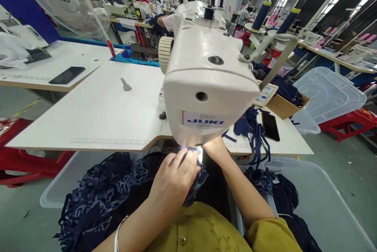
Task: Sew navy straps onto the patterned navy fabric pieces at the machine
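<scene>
White sewing machine (210, 91) looming over the patterned navy fabric (197, 189), seemingly unfinished, under the hands: left hand (176, 171) unclenched, fingers laid across it; right hand (216, 148) half hidden, can't tell its grip. Fabric heap (103, 193) left of them, dark bundle (285, 195) right; which is done, unclear.

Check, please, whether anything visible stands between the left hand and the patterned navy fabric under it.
Nothing visible does: the left hand rests directly on the patterned navy fabric, below the sewing machine head.
</scene>
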### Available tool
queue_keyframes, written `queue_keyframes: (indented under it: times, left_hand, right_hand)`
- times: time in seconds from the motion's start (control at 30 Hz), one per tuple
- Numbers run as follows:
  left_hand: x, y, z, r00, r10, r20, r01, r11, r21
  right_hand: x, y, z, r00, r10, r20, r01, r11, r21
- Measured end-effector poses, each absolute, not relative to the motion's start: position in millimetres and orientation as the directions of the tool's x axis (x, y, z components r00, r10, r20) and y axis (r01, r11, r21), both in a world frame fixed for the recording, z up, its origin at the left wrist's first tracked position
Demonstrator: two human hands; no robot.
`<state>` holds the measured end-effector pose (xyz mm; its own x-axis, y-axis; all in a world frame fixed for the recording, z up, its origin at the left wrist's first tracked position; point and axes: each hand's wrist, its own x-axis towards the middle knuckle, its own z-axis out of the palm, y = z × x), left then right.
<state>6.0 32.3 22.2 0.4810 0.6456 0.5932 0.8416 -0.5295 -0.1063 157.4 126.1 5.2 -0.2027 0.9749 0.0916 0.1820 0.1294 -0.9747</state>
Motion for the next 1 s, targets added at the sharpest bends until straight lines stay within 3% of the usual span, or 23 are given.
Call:
queue_keyframes:
  times: [0.17, 0.53, 1.0]
  left_hand:
    - [11, 32, 21, 0.453, 0.659, 0.601, 0.862, -0.496, -0.106]
    - [16, 33, 22, 0.434, 0.654, 0.619, 0.87, -0.482, -0.101]
    - [11, 31, 16, 0.425, 0.644, 0.636, 0.877, -0.466, -0.113]
  right_hand:
    - [156, 127, 0, -0.169, 0.977, 0.134, 0.266, 0.176, -0.948]
    - [155, 133, -14, -0.153, 0.98, 0.124, 0.274, 0.163, -0.948]
    - [157, 133, 4, -0.305, 0.92, 0.247, 0.326, 0.345, -0.88]
